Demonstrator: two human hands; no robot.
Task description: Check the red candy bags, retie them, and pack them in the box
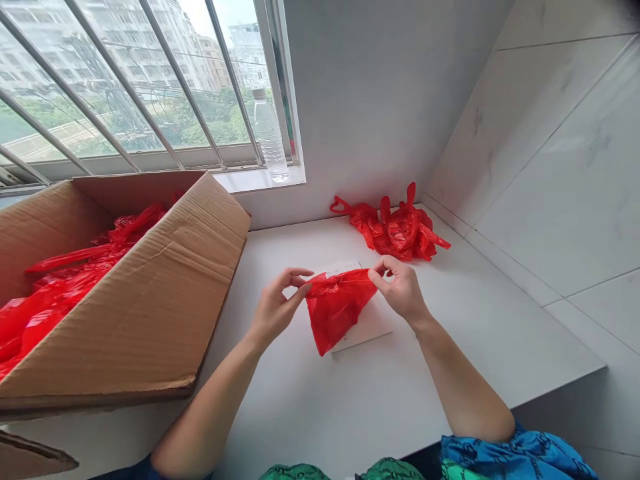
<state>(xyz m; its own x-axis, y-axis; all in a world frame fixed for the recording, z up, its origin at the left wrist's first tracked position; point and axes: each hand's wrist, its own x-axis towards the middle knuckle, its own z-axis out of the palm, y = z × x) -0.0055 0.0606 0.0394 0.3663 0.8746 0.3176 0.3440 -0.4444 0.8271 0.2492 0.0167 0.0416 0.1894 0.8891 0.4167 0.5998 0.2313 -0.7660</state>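
Observation:
A red plastic bag (336,312) is stretched between my two hands, its lower part hanging to a point. My left hand (280,301) pinches its left top corner between thumb and fingers. At the right top corner, my right hand (400,288) grips the bag the same way. Beneath the bag, a flat white board or box (367,327) lies on the white table (280,407), partly covered by the bag.
To the left stands an open cardboard box (150,313) filled with red plastic bags (85,273). A heap of crumpled red bags (400,230) lies against the back wall. On the sill of the barred window stands a clear plastic bottle (270,137).

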